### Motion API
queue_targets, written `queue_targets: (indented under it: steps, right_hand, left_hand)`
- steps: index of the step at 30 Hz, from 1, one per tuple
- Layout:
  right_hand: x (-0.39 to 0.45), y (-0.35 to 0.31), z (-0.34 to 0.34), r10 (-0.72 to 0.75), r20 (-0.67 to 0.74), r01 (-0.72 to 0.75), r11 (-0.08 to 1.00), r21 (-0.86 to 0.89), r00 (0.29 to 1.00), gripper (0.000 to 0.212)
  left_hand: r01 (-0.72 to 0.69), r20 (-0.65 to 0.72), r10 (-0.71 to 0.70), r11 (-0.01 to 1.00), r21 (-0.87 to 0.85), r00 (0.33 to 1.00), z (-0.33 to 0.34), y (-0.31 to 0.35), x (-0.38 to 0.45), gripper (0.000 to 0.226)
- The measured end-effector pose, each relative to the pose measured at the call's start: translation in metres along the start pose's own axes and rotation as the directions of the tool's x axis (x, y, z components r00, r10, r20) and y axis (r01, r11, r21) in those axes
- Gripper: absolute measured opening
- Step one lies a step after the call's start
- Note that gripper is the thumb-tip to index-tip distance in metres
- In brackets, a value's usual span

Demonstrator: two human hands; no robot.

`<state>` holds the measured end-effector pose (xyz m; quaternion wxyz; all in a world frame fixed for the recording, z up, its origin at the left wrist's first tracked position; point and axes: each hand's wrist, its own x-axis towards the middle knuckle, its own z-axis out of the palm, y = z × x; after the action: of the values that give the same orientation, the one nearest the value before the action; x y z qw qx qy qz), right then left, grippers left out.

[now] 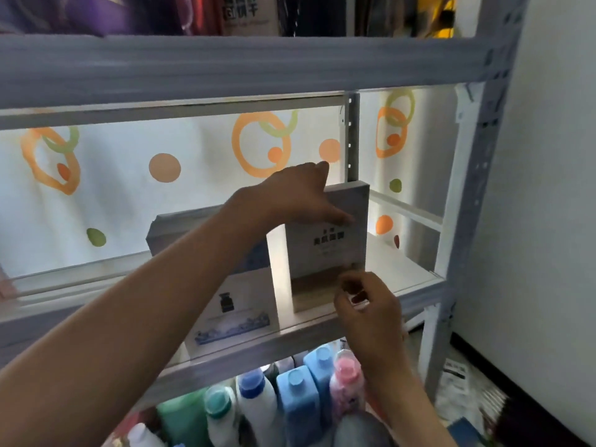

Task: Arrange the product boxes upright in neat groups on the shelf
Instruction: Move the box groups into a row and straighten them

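- Nearest the camera, on the level under the shelf, plastic detergent bottles (292,401) stand packed together, with blue, teal, white and pink caps
- The right hand (367,306) is at the front edge of the shelf (416,279), its fingers curled and pinching the lower right corner of an upright grey and white product box (325,253)
- That box stands on its narrow edge on the shelf, its printed front facing the camera, dark text across its middle
- Just left of it a white perfume box (240,304) with a dark bottle picture and a blue landscape band stands at the shelf front, touching the upright box's side
- The left hand (300,193) reaches across from the left and grips the top edge of the upright box, thumb down its front, fingers over the back
- Behind the forearm another grey box (180,230) leans tilted, partly hidden
- Farthest back hangs a white curtain (129,188) printed with orange and green rings and dots
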<state>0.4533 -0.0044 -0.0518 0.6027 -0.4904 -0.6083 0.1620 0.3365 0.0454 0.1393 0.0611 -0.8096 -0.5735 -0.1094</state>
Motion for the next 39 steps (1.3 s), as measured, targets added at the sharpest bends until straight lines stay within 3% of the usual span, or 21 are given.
queue_targets:
  steps: [2, 4, 7, 9, 12, 14, 16, 30, 39]
  right_hand:
    - [0.008, 0.001, -0.004, 0.096, -0.065, -0.089, 0.992, 0.093, 0.993, 0.027]
    - [0.020, 0.003, -0.009, 0.129, -0.075, -0.118, 0.984, 0.136, 0.989, 0.045]
    - [0.045, 0.013, -0.014, 0.183, 0.097, -0.193, 0.975, 0.113, 0.978, 0.079]
    - [0.062, 0.021, -0.015, 0.219, 0.256, -0.251, 0.963, 0.100, 0.942, 0.091]
    - [0.081, 0.032, -0.015, 0.212, 0.425, -0.295, 0.945, 0.140, 0.880, 0.074]
    - [0.085, 0.035, -0.014, 0.202, 0.486, -0.323, 0.930, 0.178, 0.850, 0.051]
    - [0.085, 0.036, -0.013, 0.197, 0.512, -0.341, 0.918, 0.204, 0.836, 0.041]
    - [0.065, 0.025, -0.015, 0.167, 0.516, -0.332, 0.910, 0.247, 0.840, 0.032]
    - [0.063, 0.022, -0.015, 0.177, 0.506, -0.340, 0.906, 0.251, 0.844, 0.038]
  left_hand:
    - [0.053, 0.123, -0.047, 0.997, -0.048, 0.991, -0.001, -0.001, 0.012, 0.089]
    - [0.076, 0.204, -0.063, 0.996, -0.056, 0.977, -0.003, -0.003, 0.019, 0.074]
    - [0.075, 0.206, -0.058, 0.995, -0.072, 0.977, -0.001, -0.007, 0.025, 0.062]
    - [0.072, 0.205, -0.053, 0.994, -0.086, 0.977, 0.001, -0.008, 0.026, 0.060]
    - [0.064, 0.205, -0.046, 0.995, -0.079, 0.978, 0.001, -0.009, 0.026, 0.059]
    - [0.062, 0.217, -0.042, 0.994, -0.084, 0.975, 0.001, -0.009, 0.025, 0.057]
    - [0.058, 0.228, -0.037, 0.995, -0.085, 0.973, 0.001, -0.008, 0.024, 0.057]
    - [0.021, 0.218, -0.007, 0.998, -0.063, 0.976, -0.005, -0.007, 0.007, 0.056]
    - [-0.002, 0.170, 0.018, 0.996, -0.094, 0.985, -0.007, -0.010, 0.004, 0.066]
